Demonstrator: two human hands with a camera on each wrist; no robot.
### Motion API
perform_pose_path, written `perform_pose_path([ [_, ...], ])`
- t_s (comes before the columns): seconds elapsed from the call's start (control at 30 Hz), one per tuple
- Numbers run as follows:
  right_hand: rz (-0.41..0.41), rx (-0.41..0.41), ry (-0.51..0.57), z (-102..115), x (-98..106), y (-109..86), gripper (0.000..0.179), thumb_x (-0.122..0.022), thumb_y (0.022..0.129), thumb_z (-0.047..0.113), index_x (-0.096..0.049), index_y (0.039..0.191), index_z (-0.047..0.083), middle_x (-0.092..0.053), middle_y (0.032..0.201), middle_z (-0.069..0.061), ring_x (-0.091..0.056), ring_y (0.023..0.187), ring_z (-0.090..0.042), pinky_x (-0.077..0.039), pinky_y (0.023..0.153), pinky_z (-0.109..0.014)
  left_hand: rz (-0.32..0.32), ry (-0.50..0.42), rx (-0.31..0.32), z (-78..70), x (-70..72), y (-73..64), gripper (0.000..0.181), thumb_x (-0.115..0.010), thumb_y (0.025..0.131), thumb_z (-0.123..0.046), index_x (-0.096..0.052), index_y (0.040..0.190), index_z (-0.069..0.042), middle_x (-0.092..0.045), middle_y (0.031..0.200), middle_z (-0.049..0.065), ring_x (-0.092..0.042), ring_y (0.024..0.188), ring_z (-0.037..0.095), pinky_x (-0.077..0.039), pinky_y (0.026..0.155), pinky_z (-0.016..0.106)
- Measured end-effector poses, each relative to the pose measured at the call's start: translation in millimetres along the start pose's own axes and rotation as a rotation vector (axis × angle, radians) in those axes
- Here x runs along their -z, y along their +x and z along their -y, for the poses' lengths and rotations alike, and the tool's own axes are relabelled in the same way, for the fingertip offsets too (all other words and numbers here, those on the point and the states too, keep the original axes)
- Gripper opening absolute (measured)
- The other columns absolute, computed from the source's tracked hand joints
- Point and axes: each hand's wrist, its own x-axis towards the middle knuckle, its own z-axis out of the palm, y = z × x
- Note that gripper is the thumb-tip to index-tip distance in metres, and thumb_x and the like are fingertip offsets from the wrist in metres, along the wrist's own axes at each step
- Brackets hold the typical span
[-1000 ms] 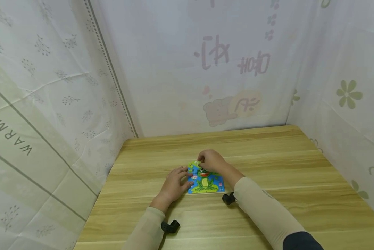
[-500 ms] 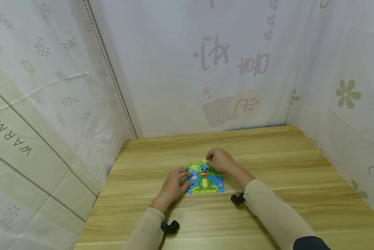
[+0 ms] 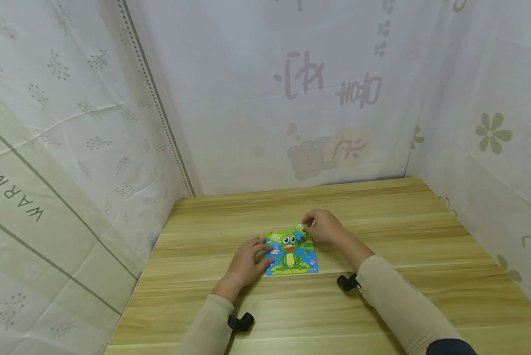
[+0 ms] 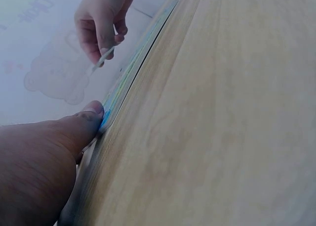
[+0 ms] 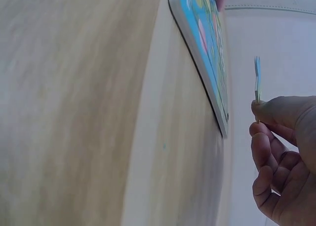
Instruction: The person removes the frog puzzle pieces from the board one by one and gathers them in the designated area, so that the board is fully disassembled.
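A flat frog jigsaw puzzle (image 3: pixel 290 262), with a green frog on a blue ground, lies on the table in the head view. My left hand (image 3: pixel 246 260) rests at its left edge with fingers spread onto the picture; in the left wrist view the thumb (image 4: pixel 81 124) touches the board's edge. Between thumb and forefinger, my right hand (image 3: pixel 326 228) pinches a thin puzzle piece (image 3: pixel 299 229), green and blue with a white flower, at the board's upper right corner. Seen from the right wrist, the piece (image 5: pixel 257 80) stands edge-on, raised above the board (image 5: pixel 197 53).
The wood-grain table (image 3: pixel 230 217) extends around the puzzle on all sides. Printed curtains (image 3: pixel 247 123) hang behind the table and along both sides. A black wrist camera sits on the left wrist (image 3: pixel 241 322) and another on the right wrist (image 3: pixel 347 282).
My right hand has moved to the right with the puzzle piece, from above the frog's head to the upper right corner, uncovering the frog's eyes. The left hand has stayed in place.
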Motion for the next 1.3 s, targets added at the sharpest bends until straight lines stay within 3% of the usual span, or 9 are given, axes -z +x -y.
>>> perform_pose_path([
  [0.6, 0.021, -0.031, -0.007, -34, 17, -7.2, 0.007, -0.077, 0.095, 0.015, -0.077, 0.102, 0.014, -0.069, 0.095, 0.002, -0.064, 0.091, -0.018, -0.057, 0.084, -0.041, -0.005, 0.002, 0.011, -1.0, -1.7, 0.3, 0.034, -0.075, 0.099, -0.038, -0.073, 0.128, -0.021, -0.053, 0.156, 0.008, -0.042, 0.148, 0.033, -0.034, 0.119, 0.062],
  [1.07, 0.094, -0.073, 0.082, -60, 26, -10.0, 0.005, -0.076, 0.096, 0.011, -0.078, 0.101, 0.012, -0.072, 0.097, 0.001, -0.067, 0.094, -0.019, -0.057, 0.088, -0.043, 0.002, 0.007, 0.012, -2.9, -0.8, 0.8, 0.034, -0.075, 0.099, -0.037, -0.073, 0.129, -0.021, -0.053, 0.156, 0.008, -0.042, 0.148, 0.033, -0.033, 0.12, 0.06],
  [1.3, 0.117, -0.056, 0.134, -68, 29, -10.1, 0.006, -0.075, 0.097, 0.008, -0.078, 0.102, 0.009, -0.073, 0.098, 0.0, -0.066, 0.091, -0.018, -0.056, 0.082, -0.037, -0.005, 0.003, 0.015, -3.0, -0.8, 0.8, 0.034, -0.076, 0.099, -0.036, -0.073, 0.128, -0.02, -0.054, 0.156, 0.009, -0.042, 0.148, 0.033, -0.034, 0.12, 0.061],
])
